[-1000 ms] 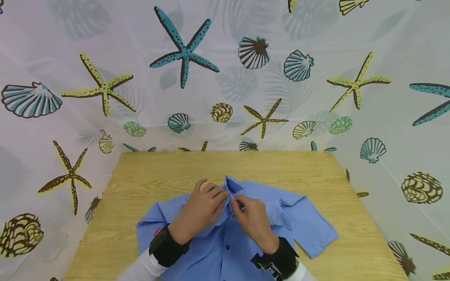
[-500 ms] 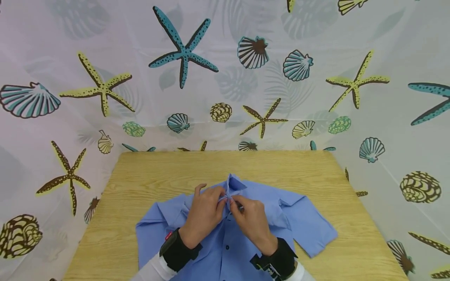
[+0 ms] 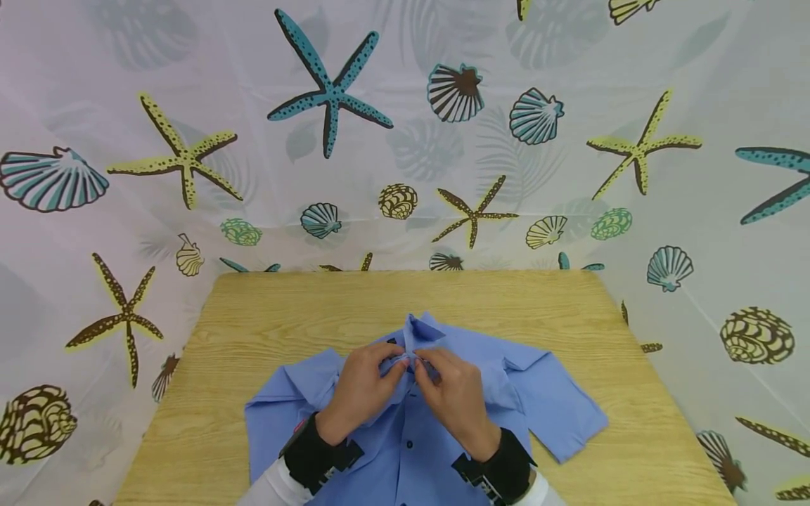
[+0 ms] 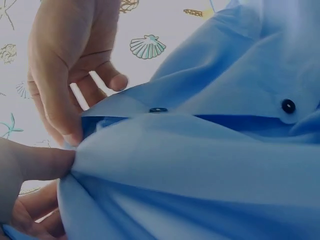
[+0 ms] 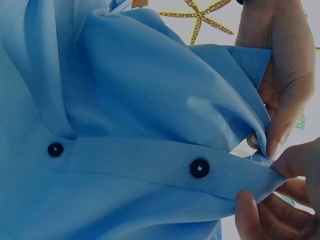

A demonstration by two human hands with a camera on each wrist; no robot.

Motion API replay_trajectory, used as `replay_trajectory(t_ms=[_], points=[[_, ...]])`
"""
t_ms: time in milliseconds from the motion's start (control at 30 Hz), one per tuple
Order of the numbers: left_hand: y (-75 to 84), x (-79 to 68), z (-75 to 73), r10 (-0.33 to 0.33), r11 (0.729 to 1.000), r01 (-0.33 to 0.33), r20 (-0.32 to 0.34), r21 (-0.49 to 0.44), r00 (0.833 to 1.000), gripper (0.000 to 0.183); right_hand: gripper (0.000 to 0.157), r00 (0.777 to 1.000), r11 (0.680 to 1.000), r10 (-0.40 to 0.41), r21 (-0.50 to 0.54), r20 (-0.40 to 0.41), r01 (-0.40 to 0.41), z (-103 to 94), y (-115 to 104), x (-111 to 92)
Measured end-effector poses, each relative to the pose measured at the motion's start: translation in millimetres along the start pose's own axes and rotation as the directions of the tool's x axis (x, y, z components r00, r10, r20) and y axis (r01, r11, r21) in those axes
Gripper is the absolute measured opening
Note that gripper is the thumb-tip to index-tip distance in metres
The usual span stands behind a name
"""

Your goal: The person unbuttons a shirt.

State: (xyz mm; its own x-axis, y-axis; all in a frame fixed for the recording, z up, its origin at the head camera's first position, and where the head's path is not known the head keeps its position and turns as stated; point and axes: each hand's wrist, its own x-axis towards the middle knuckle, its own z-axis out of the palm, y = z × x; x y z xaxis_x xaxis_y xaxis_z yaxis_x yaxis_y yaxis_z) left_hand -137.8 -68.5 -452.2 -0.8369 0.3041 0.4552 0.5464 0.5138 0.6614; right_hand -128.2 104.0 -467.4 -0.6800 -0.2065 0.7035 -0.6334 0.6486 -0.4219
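Observation:
A blue button-up shirt (image 3: 436, 436) with dark buttons lies front up on the wooden table. Just below its collar (image 3: 425, 330), both hands meet at the front opening. My left hand (image 3: 362, 386) pinches one edge of the shirt front between thumb and fingers. Close beside it, my right hand (image 3: 454, 390) pinches the other edge, with the fingertips of both hands nearly together. In the right wrist view, a dark button (image 5: 199, 168) sits on the placket leading to the fingers. The left wrist view shows another button (image 4: 288, 106) farther along. The fabric between the fingertips is mostly hidden.
The shirt's sleeve (image 3: 566, 407) spreads out over the table (image 3: 304, 302) on the right, with the other one folded at the left. A white curtain (image 3: 354, 190) printed with starfish and shells hangs behind the table and along both sides.
My left hand has come right and lower from over the collar edge to the right fingertips, its raised finger now down. The right hand has stayed almost in place. The collar has shifted slightly.

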Motion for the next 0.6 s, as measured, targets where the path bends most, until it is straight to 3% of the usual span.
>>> replay_trajectory(t_ms=[200,333,600], points=[[1.1,-0.8,0.3,-0.005,0.998,0.007,-0.028,0.057,1.000,0.007,0.013,0.993,0.988,-0.118,-0.098,-0.004,0.117,-1.3,-1.3,1.9],[2.5,-1.8,1.0,0.003,0.998,-0.002,-0.003,0.062,1.000,0.007,0.010,0.984,0.970,-0.176,-0.172,-0.025,0.169,-1.3,-2.5,2.2],[3.2,-5.9,1.7,0.023,0.997,-0.028,0.074,0.067,0.997,0.012,0.007,0.987,0.956,-0.161,-0.253,-0.018,0.151,-1.1,-1.5,-0.6]])
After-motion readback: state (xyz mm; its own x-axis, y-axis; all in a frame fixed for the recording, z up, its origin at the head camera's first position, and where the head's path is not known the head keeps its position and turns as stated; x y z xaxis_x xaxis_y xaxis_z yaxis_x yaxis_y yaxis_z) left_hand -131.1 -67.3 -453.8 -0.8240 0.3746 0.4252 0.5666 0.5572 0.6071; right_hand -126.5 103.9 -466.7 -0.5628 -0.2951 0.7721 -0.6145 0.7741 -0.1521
